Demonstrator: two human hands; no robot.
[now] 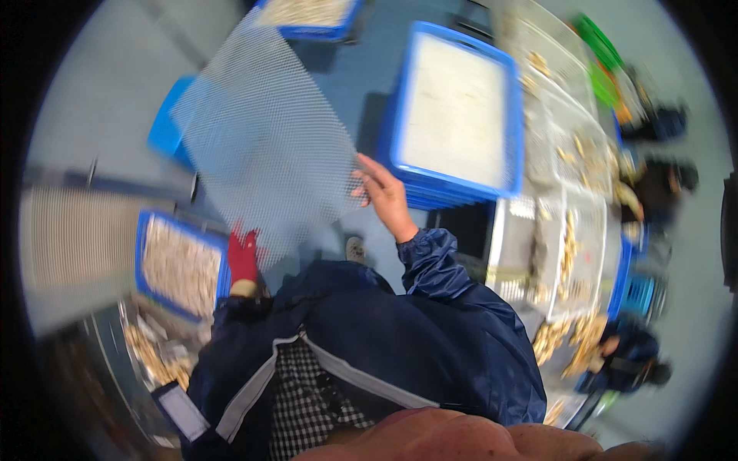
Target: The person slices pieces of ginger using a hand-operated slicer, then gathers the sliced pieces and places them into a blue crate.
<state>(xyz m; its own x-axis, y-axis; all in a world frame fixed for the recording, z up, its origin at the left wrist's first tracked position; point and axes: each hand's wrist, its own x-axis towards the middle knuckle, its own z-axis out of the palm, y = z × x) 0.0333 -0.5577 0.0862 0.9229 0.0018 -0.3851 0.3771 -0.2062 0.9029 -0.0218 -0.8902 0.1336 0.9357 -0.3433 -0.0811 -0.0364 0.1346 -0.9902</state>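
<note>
A large translucent mesh sheet (265, 127) spreads in front of me, tilted, with the floor and a blue bin showing through it. My right hand (384, 196), bare, pinches its right edge between thumb and fingers. At its lower left corner, my left hand (244, 260) in a red glove grips the sheet, the fingers partly blurred. Close beside the glove lies a blue tray (141, 250) full of pale, thin pieces. To the right of my bare hand stands a stack of blue trays (438, 197), the top one holding a flat white layer (457, 107).
White perforated crates (575, 311) with yellowish pieces line the right side. Beyond them several people (626, 357) work. A blue bin (163, 127) stands at the far left, and another blue tray (315, 33) at the back. A ribbed panel (77, 238) is at the left.
</note>
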